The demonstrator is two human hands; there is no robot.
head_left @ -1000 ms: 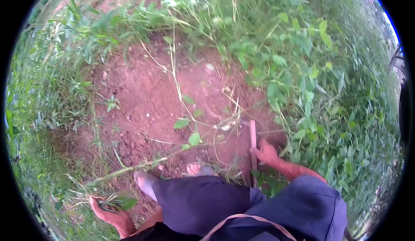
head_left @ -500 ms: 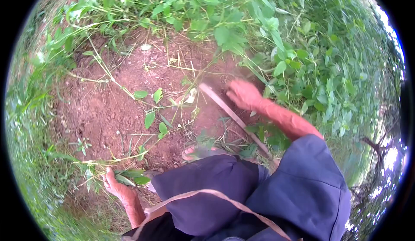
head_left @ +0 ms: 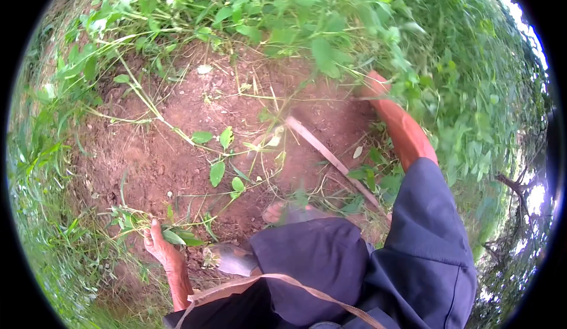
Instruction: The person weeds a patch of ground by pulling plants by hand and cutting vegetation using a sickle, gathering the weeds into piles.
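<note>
At the lower left, my left hand [head_left: 158, 243] is closed round a small bunch of green leaves and stems [head_left: 134, 220]. My right hand [head_left: 376, 86] reaches to the edge of the green plants at the upper right; its fingers are blurred and partly behind leaves. A long wooden handle [head_left: 333, 161] lies on the soil beside my legs, apart from both hands. The far end of the tool is hard to make out among stems. A leafy vine [head_left: 217, 173] trails across the reddish soil [head_left: 183, 102].
Dense green plants [head_left: 466, 93] stand on the right and along the top. Grass [head_left: 53, 240] borders the left side. My feet [head_left: 233, 259] and dark-clothed knees are at the bottom, with a strap [head_left: 295, 280] across them. Bare branches [head_left: 517, 187] show at the far right.
My right hand has let go of the wooden handle and moved up and right into the plants. The handle now lies slanted on the soil. My left hand still holds its bunch.
</note>
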